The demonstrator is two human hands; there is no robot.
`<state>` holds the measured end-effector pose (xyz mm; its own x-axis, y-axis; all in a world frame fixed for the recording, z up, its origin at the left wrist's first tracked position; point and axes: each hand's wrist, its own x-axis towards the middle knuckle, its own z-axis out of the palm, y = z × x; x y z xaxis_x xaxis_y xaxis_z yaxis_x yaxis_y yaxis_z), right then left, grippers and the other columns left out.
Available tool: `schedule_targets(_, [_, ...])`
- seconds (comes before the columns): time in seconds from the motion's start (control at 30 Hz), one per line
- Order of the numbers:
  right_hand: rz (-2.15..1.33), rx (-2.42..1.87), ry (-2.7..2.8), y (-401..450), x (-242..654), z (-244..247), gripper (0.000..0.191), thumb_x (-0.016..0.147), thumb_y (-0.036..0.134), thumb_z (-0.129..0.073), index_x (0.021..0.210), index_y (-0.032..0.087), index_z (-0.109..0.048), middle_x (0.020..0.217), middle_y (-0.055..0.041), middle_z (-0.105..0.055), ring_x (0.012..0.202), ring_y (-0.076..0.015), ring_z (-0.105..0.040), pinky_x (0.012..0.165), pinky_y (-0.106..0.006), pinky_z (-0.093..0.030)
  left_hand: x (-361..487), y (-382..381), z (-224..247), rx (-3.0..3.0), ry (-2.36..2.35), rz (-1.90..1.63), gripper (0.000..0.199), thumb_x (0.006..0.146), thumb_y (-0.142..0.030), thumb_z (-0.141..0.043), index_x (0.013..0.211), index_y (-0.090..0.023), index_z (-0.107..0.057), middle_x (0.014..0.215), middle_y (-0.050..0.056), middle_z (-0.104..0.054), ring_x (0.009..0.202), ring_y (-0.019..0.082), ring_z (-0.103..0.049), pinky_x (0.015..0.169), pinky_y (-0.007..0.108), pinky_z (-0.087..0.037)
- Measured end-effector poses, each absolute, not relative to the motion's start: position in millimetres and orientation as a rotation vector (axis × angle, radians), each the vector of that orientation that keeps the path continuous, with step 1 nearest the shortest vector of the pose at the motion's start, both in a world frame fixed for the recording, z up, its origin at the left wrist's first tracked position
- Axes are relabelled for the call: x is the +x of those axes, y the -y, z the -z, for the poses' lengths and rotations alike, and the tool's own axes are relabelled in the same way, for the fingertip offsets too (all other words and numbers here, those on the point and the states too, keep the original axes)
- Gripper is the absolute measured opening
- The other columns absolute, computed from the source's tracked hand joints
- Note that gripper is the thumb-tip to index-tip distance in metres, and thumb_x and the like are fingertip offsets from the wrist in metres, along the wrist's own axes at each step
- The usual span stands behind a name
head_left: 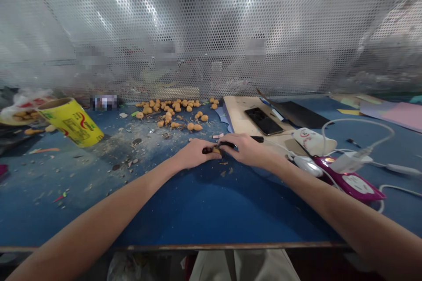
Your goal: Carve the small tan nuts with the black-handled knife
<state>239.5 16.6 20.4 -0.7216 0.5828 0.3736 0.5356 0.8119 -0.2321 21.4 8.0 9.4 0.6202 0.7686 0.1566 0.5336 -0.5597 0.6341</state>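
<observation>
Both hands meet over the middle of the blue table. My left hand (197,153) is closed around a small tan gourd (216,151), only partly visible between the fingers. My right hand (242,148) grips a slim tool with a black handle (257,139); its dark front part lies against or close to the gourd, and its exact kind is hidden by the fingers. Beyond the hands lie several small tan gourds (178,107), loosely heaped near the perforated metal screen, with a pair (194,127) nearer to me.
A yellow printed tube (74,123) leans at left, near a plastic bag (24,107). Crumbs and scraps litter the left tabletop (132,184). On the right are a phone (263,120) on a board, a magenta power strip (354,184), white cables and coloured paper (395,114).
</observation>
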Motion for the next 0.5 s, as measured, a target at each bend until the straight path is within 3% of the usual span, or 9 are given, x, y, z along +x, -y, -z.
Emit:
schedule_targets(0.3, [-0.172, -0.872, 2.564, -16.6, 238.8, -16.4, 0.029, 0.094, 0.027, -0.051, 0.120, 0.019, -0.060, 0.119, -0.0114, -0.066, 0.106, -0.0269, -0.063, 0.089, -0.041, -0.051, 22.1, -6.9, -6.7, 2.366, -1.060, -0.603, 0.042, 0.087, -0.056, -0.054, 0.074, -0.018, -0.064, 0.054, -0.003, -0.047, 0.050, 0.010, -0.040, 0.051, 0.026, -0.023])
schedule_targets(0.5, [-0.229, -0.875, 2.590, -15.1, 238.9, -24.6, 0.022, 0.096, 0.025, -0.047, 0.110, 0.020, -0.063, 0.109, -0.0081, -0.070, 0.097, -0.0223, -0.065, 0.085, -0.035, -0.049, 21.6, -7.3, -6.9, 2.346, -1.032, -0.585, 0.038, 0.088, -0.055, -0.054, 0.086, -0.020, -0.069, 0.061, -0.002, -0.056, 0.054, 0.011, -0.046, 0.054, 0.025, -0.027])
